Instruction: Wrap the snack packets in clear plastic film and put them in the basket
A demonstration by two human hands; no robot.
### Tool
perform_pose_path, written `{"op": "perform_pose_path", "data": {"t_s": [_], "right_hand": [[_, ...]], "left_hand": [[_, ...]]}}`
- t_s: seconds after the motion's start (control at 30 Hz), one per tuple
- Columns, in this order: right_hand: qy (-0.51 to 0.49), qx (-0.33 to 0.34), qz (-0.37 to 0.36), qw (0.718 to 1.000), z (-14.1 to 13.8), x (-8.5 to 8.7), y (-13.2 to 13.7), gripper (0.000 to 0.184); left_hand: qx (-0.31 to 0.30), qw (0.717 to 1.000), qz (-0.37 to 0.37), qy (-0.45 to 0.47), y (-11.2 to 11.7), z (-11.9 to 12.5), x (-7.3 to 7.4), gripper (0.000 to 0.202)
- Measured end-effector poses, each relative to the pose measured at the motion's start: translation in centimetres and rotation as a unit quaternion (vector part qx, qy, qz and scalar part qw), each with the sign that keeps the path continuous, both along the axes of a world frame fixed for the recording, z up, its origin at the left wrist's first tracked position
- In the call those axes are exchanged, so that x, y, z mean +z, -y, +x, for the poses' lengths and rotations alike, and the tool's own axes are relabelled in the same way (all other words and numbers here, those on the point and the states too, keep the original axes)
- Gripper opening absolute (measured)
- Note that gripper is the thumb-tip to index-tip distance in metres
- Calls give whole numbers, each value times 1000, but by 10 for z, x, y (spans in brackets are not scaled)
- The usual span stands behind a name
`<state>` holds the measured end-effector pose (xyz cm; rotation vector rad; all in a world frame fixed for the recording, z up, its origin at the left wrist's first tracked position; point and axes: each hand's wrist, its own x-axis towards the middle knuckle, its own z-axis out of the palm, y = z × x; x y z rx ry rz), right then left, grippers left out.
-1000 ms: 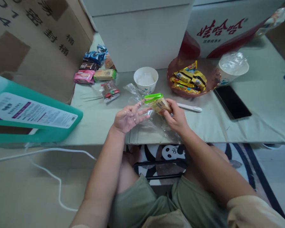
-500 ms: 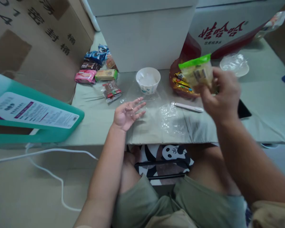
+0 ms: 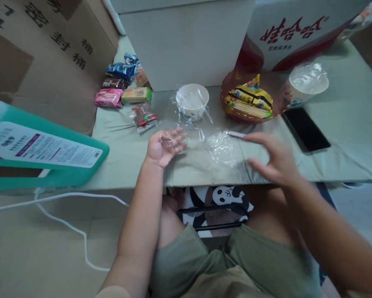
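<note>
since half a second ago, our right hand has released the green-edged packet, which we judge to be the pale one now lying in the brown tray at far right. this hand hovers empty over the near edge of the table, fingers spread apart. our left hand rests palm up, fingers apart, touching the clear film, which lies crumpled between both hands, near the white bowl. neither hand grips anything.

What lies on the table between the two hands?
In the head view, crumpled clear plastic wrap lies between the left hand and the right hand.
</note>
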<state>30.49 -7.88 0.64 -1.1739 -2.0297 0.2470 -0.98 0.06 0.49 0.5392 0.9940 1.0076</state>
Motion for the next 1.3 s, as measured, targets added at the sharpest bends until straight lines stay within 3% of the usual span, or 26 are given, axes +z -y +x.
{"op": "perform_pose_path", "data": {"t_s": [0.07, 0.2, 0.27, 0.33, 0.43, 0.47, 0.53, 0.6, 0.67, 0.73, 0.8, 0.87, 0.93, 1.0, 1.07, 1.23, 1.3], "right_hand": [[24, 64, -59, 996, -18, -23, 24, 59], [-17, 37, -96, 995, -36, -55, 36, 12], [-81, 4, -94, 992, -38, -59, 34, 8], [-141, -24, -92, 985, -38, -58, 32, 8], [-186, -25, -81, 979, -39, -53, 30, 9], [-193, -20, -77, 978, -40, -53, 29, 9], [-198, -16, -73, 977, -39, -52, 28, 10], [-197, -23, -70, 978, -38, -50, 28, 9], [-191, -37, -79, 978, -36, -49, 28, 8], [-169, -51, -108, 978, -34, -46, 29, 7], [-137, -56, -137, 979, -32, -45, 30, 7], [-113, -59, -153, 980, -31, -46, 30, 9], [-120, -69, -163, 977, -31, -48, 30, 8], [-161, -88, -164, 969, -31, -50, 30, 6], [-226, -103, -155, 956, -30, -53, 30, 6], [-334, -151, -158, 917, -27, -57, 30, 9], [-361, -153, -180, 902, -26, -59, 28, 11]], "left_hand": [[29, 999, -18, 0, 0, -1, -1, 16], [44, 996, -38, -66, 3, -15, -3, 15], [59, 986, -26, -152, 5, -28, -6, 13], [116, 963, 14, -243, 6, -40, -8, 13], [180, 919, 152, -317, 11, -50, -9, 18], [152, 911, 209, -322, 13, -50, -8, 22], [28, 896, 299, -327, 18, -45, -7, 39], [-84, 873, 327, -353, 21, -39, -7, 58], [-134, 852, 314, -397, 22, -35, -8, 59], [-141, 840, 293, -435, 22, -34, -7, 42], [-135, 825, 300, -459, 22, -36, -4, 37], [-152, 803, 325, -475, 23, -36, 1, 50], [-216, 780, 329, -486, 26, -34, 4, 68], [-279, 761, 309, -497, 30, -29, 6, 69], [-300, 750, 301, -507, 32, -26, 6, 60], [-297, 736, 299, -529, 32, -25, 1, 37], [-264, 745, 309, -529, 29, -28, -2, 26]]}}
